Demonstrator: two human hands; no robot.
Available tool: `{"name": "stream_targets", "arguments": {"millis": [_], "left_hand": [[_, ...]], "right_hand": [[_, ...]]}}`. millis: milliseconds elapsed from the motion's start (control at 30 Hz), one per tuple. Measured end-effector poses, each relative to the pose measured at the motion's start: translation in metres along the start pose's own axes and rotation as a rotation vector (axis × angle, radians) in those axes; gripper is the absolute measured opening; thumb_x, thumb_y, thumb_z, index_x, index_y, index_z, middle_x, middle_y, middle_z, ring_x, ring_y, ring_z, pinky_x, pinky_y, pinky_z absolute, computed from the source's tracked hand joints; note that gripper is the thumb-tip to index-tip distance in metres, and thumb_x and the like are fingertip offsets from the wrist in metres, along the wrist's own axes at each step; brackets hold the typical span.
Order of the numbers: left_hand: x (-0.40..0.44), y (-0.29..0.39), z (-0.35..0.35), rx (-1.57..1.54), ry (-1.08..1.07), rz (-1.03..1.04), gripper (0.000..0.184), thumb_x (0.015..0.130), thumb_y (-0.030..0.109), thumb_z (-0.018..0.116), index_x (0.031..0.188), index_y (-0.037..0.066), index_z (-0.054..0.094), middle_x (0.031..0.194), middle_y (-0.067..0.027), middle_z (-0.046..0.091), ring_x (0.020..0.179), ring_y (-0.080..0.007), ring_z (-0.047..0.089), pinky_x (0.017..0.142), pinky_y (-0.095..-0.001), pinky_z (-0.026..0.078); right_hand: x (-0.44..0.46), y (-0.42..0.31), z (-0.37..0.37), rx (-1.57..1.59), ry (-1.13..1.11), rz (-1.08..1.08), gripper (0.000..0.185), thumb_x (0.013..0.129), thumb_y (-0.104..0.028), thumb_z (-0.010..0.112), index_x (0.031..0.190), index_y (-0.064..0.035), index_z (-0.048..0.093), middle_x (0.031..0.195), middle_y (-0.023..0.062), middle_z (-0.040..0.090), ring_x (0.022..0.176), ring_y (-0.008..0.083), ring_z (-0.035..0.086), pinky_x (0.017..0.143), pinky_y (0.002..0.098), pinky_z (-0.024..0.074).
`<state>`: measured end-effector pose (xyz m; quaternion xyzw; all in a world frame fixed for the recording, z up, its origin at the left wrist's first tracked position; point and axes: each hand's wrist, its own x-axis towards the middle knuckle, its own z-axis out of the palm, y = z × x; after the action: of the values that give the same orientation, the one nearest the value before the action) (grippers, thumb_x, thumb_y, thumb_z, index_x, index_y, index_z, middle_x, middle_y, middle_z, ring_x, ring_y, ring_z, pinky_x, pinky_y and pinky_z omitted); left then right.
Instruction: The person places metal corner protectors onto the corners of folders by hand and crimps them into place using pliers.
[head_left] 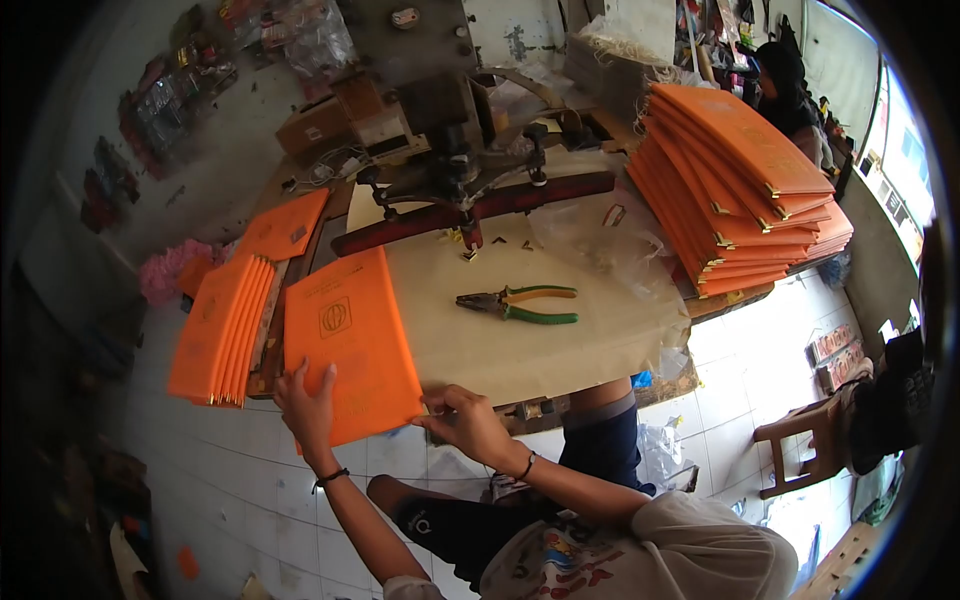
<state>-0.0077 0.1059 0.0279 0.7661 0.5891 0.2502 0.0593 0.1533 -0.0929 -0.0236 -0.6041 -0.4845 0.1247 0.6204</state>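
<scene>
An orange folder (352, 345) with a printed emblem lies at the table's left front, its lower end jutting over the edge. My left hand (306, 402) grips its lower left edge, thumb on the cover. Thumb and finger of my right hand (468, 425) are closed at the lower right corner; whether a small piece is also between them, I cannot tell. Right of the folder lie combination pliers (520, 302) with green and orange handles, jaws to the left. Small gold metal corners (469, 256) are scattered beyond them, under the press.
A press with a long dark red bar (560, 190) spans the back of the table (470, 360). Tall stacks of orange folders (740, 190) stand right; more folders (222, 325) lean left. Plastic film (625, 255) covers the right side. A person (785, 90) is at the back right, near a wooden stool (805, 440).
</scene>
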Motion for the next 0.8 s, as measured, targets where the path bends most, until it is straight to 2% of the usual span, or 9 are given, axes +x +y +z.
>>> {"name": "stream_targets", "arguments": {"millis": [200,400,800], "left_hand": [[-0.0001,0.0032,0.0009,0.008,-0.002,-0.014,0.060,0.084,0.059,0.066,0.132,0.022,0.060,0.141,-0.0120,0.044,0.135,-0.0321,0.037,0.104,-0.0514,0.042],[-0.0023,0.0048,0.0013,0.009,-0.006,-0.020,0.060,0.086,0.057,0.066,0.132,0.021,0.060,0.139,-0.0114,0.045,0.131,-0.0318,0.040,0.103,-0.0507,0.042],[-0.0033,0.0026,0.0017,0.007,0.024,0.017,0.059,0.087,0.058,0.064,0.133,0.021,0.059,0.136,-0.0114,0.046,0.130,-0.0320,0.041,0.103,-0.0512,0.042]], "right_hand": [[0.0059,-0.0043,-0.0096,0.088,-0.060,0.013,0.031,0.082,-0.019,0.079,0.099,0.0034,0.066,0.087,0.0155,0.067,0.076,0.0272,0.068,0.067,0.0348,0.0559],[0.0036,-0.0053,-0.0061,0.075,-0.056,0.103,0.032,0.082,-0.021,0.079,0.100,0.0032,0.067,0.087,0.0160,0.069,0.073,0.0270,0.069,0.067,0.0353,0.0559],[0.0036,-0.0070,-0.0067,0.028,-0.060,0.074,0.033,0.082,-0.021,0.078,0.101,0.0023,0.067,0.088,0.0160,0.068,0.074,0.0285,0.068,0.068,0.0363,0.0555]]}}
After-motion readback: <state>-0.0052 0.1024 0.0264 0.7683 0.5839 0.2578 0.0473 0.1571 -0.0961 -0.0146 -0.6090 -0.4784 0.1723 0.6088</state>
